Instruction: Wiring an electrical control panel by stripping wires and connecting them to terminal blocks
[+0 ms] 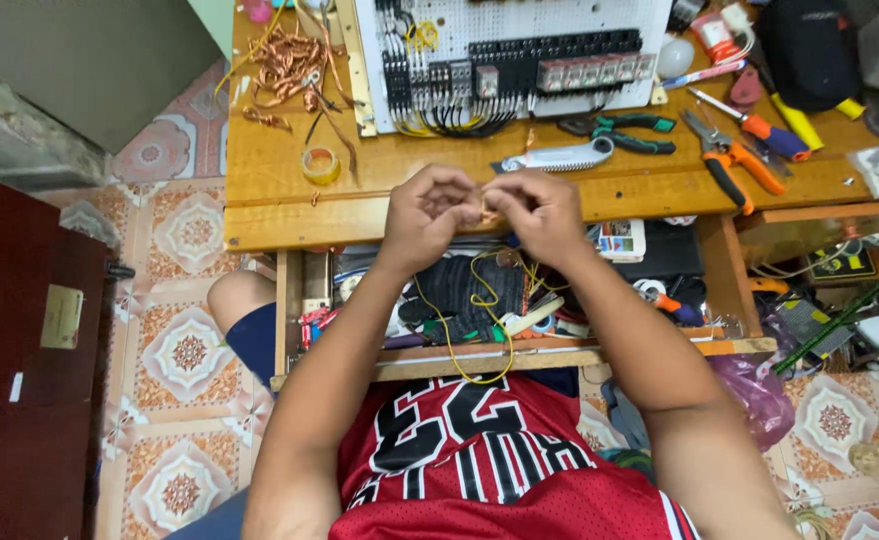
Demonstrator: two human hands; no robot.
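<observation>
A yellow wire [460, 335] is pinched at its upper end between left hand [428, 215] and right hand [538, 212] — fingertips pressed together — above the open drawer [520, 355], looped down toward the red jersey [480, 460].

**Colours and patterns at the workbench**

The wire [457, 330] looping down from the hands is yellow. The surface [440, 165] is honey-brown wood. On it lie a copper-coloured tangle of wire scraps [285, 65], a yellowish roll of tape [321, 164], green-and-black pliers [625, 132] and orange-handled pliers [735, 160]. The perforated panel [520, 25] is white with black components. The jersey [480, 470] is red with black-and-white markings. The floor tiles [185, 350] carry orange floral medallions on cream.
</observation>
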